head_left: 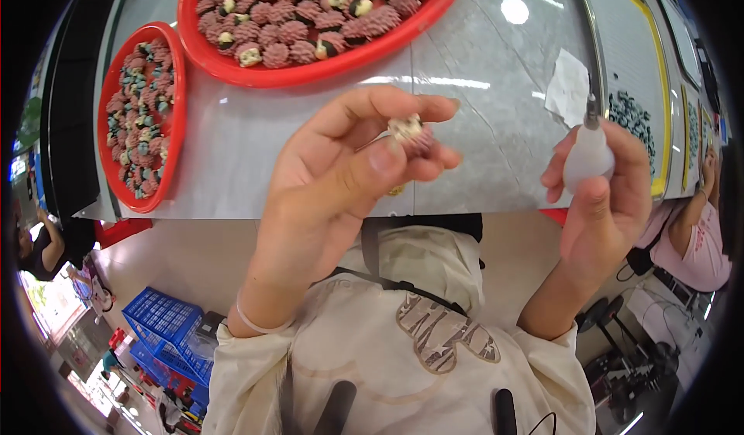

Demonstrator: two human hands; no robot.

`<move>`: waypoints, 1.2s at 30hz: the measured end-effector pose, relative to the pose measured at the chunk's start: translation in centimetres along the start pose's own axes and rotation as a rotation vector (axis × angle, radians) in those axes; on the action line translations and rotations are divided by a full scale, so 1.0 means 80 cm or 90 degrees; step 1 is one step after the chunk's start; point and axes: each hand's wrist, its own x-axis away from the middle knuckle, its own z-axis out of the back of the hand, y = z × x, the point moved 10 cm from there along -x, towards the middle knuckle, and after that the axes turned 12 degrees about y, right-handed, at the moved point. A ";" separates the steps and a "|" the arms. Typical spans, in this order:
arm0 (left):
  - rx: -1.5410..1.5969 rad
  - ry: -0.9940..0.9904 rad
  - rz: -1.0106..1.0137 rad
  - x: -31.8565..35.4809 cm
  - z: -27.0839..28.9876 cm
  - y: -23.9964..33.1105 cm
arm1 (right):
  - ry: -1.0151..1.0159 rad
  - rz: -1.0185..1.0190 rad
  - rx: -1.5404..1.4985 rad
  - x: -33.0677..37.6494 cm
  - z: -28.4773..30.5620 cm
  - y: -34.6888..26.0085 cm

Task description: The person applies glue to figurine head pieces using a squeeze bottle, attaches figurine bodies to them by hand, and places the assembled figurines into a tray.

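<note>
Between the thumb and fingertips of my left hand [325, 164] is a small pink ruffled piece [411, 135] with a cream-coloured part on top, held above the grey table. My right hand [608, 206] is wrapped around a white squeeze bottle [587, 160], its thin metal nozzle pointing up. The two hands are apart, and the nozzle does not touch the piece. Many similar pink pieces with cream and dark parts lie in a large red tray [310, 75] beyond my left hand. A smaller red tray [177, 117] at the left holds pink pieces with bluish and cream parts.
A crumpled white paper [568, 86] lies beside the bottle. To the right, a yellow-edged board [661, 117] carries many small dark teal bits. Blue plastic crates [167, 319] stand on the floor at the left. Another person in pink [694, 245] sits at the right.
</note>
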 end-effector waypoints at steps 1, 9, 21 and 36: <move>-0.027 -0.021 -0.040 0.003 0.000 -0.004 | 0.006 0.019 0.021 -0.001 0.007 -0.005; -0.113 -0.072 -0.078 0.007 -0.010 -0.021 | -0.064 0.038 -0.003 -0.002 0.023 -0.018; -0.125 -0.052 -0.120 0.015 -0.016 -0.020 | -0.081 0.084 0.116 0.003 0.006 -0.031; -0.120 -0.067 -0.110 0.015 -0.019 -0.023 | -0.149 0.283 0.005 0.015 0.021 -0.070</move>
